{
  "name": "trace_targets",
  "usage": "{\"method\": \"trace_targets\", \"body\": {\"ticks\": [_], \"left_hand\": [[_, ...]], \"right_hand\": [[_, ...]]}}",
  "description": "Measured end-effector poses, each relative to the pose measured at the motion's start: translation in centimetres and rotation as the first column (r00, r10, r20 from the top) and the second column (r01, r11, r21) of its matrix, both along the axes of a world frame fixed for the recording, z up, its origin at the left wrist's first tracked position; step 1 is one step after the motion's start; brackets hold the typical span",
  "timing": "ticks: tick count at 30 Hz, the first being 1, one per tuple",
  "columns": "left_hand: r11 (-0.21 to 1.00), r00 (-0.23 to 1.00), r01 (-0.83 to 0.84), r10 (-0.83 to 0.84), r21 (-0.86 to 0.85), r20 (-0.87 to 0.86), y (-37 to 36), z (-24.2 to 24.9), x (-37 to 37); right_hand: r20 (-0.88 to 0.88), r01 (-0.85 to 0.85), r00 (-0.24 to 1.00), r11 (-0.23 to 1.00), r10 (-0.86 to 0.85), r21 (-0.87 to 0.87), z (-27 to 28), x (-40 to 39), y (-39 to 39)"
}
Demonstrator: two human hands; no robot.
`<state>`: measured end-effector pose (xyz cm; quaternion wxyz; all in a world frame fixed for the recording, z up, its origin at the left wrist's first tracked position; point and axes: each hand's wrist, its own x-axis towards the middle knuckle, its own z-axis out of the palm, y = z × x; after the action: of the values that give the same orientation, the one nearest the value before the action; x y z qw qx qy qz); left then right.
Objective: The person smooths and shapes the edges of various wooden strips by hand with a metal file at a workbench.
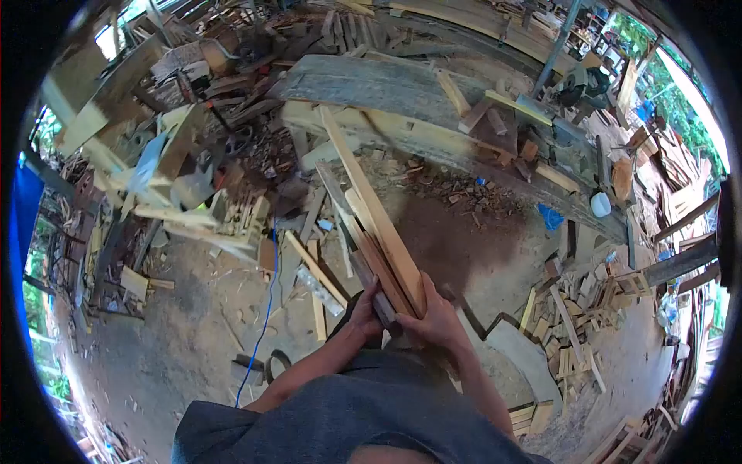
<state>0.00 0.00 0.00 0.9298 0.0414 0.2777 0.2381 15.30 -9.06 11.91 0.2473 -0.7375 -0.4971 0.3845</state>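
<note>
Several long wooden strips [379, 224] are bundled between my hands, pointing away from my body toward the workbench. My left hand [365, 313] is closed round the left side of the bundle near its close end, on a darker strip. On the right side, my right hand [434, 315] grips the same end, its thumb across the ends of the strips. The longest, palest strip [359, 182] lies on the right, and its far tip overlaps the bench edge in view. Parts of the fingers are hidden behind the wood.
A long wooden workbench [379, 81] crosses ahead, with offcuts and a white container [600, 205] toward its right end. A blue cable [270, 301] runs along the floor at left. Scrap wood [572, 340] is piled at right. A wooden frame [158, 166] stands at left.
</note>
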Motion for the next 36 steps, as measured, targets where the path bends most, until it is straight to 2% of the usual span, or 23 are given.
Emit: {"method": "trace_targets", "body": {"ticks": [2,3,6,8,9,11,12,14,16,19,20,22,23,24,26,27,29,30,31,32,34,35,36], "left_hand": [[0.998,0.995,0.050,-0.048,-0.028,0.088,1.7,-1.2,-0.1],[0.996,0.991,0.072,-0.065,-0.056,0.118,6.1,-2.1,6.1],[0.993,0.975,0.119,-0.114,-0.012,0.190,15.7,-1.1,11.5],[0.994,0.993,0.077,-0.083,0.076,0.078,21.6,0.2,15.1],[0.989,0.989,0.119,-0.126,0.092,0.077,25.3,0.5,17.2],[0.965,0.987,0.145,-0.158,0.220,0.039,31.6,0.1,20.0],[0.954,0.986,0.164,-0.168,0.252,-0.006,34.4,2.1,21.7],[0.945,0.973,0.209,-0.227,0.252,0.043,40.5,2.6,25.3],[0.945,0.974,0.215,-0.226,0.247,0.017,45.2,2.4,28.5],[0.938,0.982,0.188,-0.181,0.292,-0.052,52.1,2.3,33.1],[0.918,0.972,0.230,-0.230,0.323,-0.039,53.9,1.8,34.3],[0.929,0.970,0.243,-0.238,0.280,-0.052,57.9,1.4,36.8],[0.945,0.974,0.228,-0.222,0.236,-0.054,58.9,0.7,37.7],[0.951,0.975,0.223,-0.213,0.216,-0.069,60.0,-0.5,38.4],[0.949,0.958,0.214,-0.159,0.231,-0.237,64.1,-2.3,41.6],[0.950,0.936,0.217,-0.137,0.226,-0.326,65.1,-2.9,42.2],[0.956,0.913,0.204,-0.109,0.209,-0.394,66.2,-3.6,43.4],[0.946,0.881,0.246,-0.127,0.212,-0.455,66.9,-5.0,43.3],[0.937,0.846,0.281,-0.139,0.209,-0.514,67.2,-5.0,43.1],[0.960,0.822,0.218,-0.083,0.177,-0.563,67.3,-5.1,43.3],[0.959,0.795,0.195,-0.033,0.204,-0.606,67.6,-7.2,42.7],[0.943,0.770,0.222,-0.013,0.248,-0.638,68.5,-8.3,42.6],[0.912,0.768,0.160,0.125,0.377,-0.628,69.0,-9.8,42.2]], "right_hand": [[-0.039,0.007,0.999,0.999,-0.009,-0.054,0.3,0.0,1.3],[-0.011,0.030,0.999,0.996,-0.031,-0.083,-0.3,5.8,5.8],[0.058,0.074,0.995,0.997,-0.076,0.032,-2.2,10.8,14.0],[0.022,0.084,0.996,0.992,-0.087,0.094,-3.1,14.3,19.4],[0.021,0.126,0.991,0.986,-0.129,0.109,-3.1,16.3,22.6],[-0.145,0.132,0.983,0.979,-0.109,0.154,-3.9,19.3,28.0],[-0.144,0.132,0.984,0.972,-0.105,0.192,-4.5,21.0,31.0],[-0.126,0.178,0.981,0.934,-0.146,0.308,-5.7,24.1,36.6],[-0.292,0.194,0.952,0.914,-0.088,0.357,-4.7,27.5,41.0],[-0.336,0.238,0.933,0.923,-0.131,0.301,-6.9,31.7,48.3],[-0.340,0.254,0.929,0.921,-0.146,0.297,-7.1,33.3,49.8],[-0.413,0.145,0.910,0.957,-0.029,0.253,-6.8,36.0,53.3],[-0.428,0.147,0.903,0.961,-0.034,0.234,-8.0,37.3,54.8],[-0.352,0.170,0.932,0.962,-0.085,0.216,-9.7,38.4,56.5],[-0.172,0.210,0.970,0.950,-0.173,0.229,-9.9,41.0,59.5],[-0.182,0.210,0.968,0.952,-0.171,0.221,-9.5,41.8,59.9],[-0.024,0.204,0.979,0.978,-0.203,0.048,-8.9,43.9,61.0],[-0.034,0.181,0.983,0.983,-0.180,0.036,-9.4,44.6,61.5],[0.043,0.234,0.967,0.946,-0.250,0.223,-10.2,45.2,61.7],[0.105,0.237,0.950,0.901,-0.292,0.363,-12.3,45.5,61.3],[0.232,0.192,0.890,0.784,-0.393,0.591,-17.2,46.2,60.8],[0.220,0.184,0.898,0.780,-0.381,0.598,-16.5,46.3,60.7],[0.315,0.243,0.864,0.874,-0.392,0.420,-15.4,46.0,60.0]]}}
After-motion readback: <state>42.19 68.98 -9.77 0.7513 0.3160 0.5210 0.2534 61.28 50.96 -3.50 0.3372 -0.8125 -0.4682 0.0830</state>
